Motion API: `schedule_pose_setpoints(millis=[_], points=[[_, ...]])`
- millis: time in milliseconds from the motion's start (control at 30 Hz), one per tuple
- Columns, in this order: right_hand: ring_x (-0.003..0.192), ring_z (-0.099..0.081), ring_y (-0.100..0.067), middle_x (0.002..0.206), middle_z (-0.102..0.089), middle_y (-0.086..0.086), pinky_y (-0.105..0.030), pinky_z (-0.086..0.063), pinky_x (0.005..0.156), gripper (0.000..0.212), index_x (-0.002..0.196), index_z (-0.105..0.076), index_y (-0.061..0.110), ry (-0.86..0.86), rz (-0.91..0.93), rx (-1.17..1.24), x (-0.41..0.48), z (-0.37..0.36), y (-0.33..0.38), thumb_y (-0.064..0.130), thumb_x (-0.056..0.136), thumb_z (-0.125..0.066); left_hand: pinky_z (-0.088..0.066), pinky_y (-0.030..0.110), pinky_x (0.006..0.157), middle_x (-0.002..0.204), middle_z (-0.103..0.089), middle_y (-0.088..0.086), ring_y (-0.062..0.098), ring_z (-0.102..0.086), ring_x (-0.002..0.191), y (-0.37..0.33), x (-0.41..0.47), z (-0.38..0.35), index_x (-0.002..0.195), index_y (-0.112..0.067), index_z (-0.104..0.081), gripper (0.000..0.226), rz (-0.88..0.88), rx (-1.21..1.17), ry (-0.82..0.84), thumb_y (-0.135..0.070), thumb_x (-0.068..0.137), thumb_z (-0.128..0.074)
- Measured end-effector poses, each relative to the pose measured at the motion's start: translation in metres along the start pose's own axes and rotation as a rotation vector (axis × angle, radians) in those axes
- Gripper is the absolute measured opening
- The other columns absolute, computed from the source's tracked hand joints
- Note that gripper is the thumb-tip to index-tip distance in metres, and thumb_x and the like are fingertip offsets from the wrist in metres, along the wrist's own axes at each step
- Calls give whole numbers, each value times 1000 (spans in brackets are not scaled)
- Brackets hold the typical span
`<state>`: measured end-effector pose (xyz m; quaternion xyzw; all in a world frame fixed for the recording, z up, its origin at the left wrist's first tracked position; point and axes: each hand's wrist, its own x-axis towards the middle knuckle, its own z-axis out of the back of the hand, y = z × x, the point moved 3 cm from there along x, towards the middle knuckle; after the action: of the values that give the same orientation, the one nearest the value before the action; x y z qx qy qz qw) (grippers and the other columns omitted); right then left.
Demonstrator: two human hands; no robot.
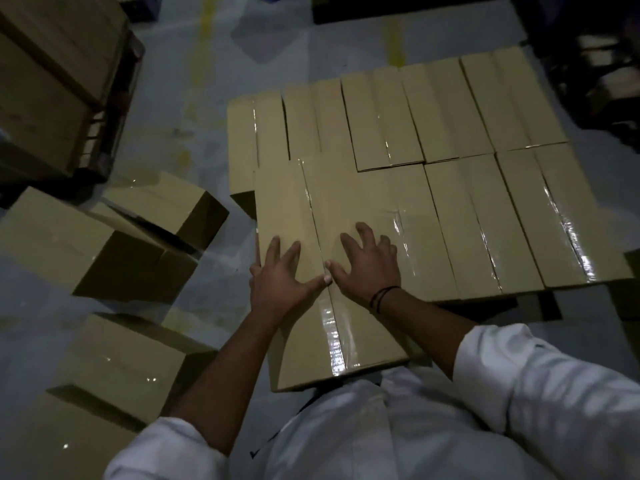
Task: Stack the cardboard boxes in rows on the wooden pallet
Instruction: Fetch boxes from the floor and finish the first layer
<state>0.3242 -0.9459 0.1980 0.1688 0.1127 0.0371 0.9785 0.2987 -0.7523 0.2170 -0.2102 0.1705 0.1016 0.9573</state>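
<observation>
White sleeves (554, 393) framed the bottom of the view, with both forearms reaching forward. The left hand (280, 275) lay flat with its fingers spread wide on the nearest cardboard box (304, 344). The right hand (367, 268), a dark band (381, 296) at its wrist, pressed down just beside it. Its fingers were splayed too and gripped nothing, and the two thumbs met near the box's shiny tape seam (334, 341). That box sat at the near left corner of the stack, its near end jutting toward the person.

To its right ran the near row of boxes (519, 220), packed edge to edge. Behind that lay the far row (381, 112), every top sealed with clear tape. Whatever carried the stack was hidden beneath it.

Loose boxes (69, 247) lay tilted on the glossy grey floor (214, 140) to the left. Faded yellow lines (204, 32) crossed the floor farther off. A tall stack of cartons (52, 64) stood at the far left, and the dim room fell to near black at the far right.
</observation>
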Motion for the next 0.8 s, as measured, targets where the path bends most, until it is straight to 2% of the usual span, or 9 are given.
schedule_pose_setpoints(millis=[300, 600, 800], points=[[127, -39, -40, 159, -25, -3, -50, -35, 105, 69, 142, -44, 33, -23, -131, 2, 24, -43, 27, 73, 86, -44, -28, 65, 116, 170, -4, -10, 44, -15, 150, 45, 56, -3, 158, -42, -26, 109, -120, 52, 113, -93, 67, -57], [137, -31, -40, 164, -12, -5, -53, -33, 111, 78, 149, -37, 33, 56, -138, 27, 60, -101, 1, 74, 84, -48, -26, 65, 116, 170, 8, -12, 46, -14, 151, 65, 103, -59, 160, -43, -17, 113, -84, 82, 200, -93, 67, -56], [142, -24, -42, 166, -5, -5, -56, -29, 114, 85, 153, -31, 32, 113, -112, 20, 84, -147, -27, 79, 83, -44, -24, 62, 117, 170, 9, -13, 40, -8, 153, 76, 125, -105, 160, -45, -14, 112, -55, 68, 219, -92, 68, -56]])
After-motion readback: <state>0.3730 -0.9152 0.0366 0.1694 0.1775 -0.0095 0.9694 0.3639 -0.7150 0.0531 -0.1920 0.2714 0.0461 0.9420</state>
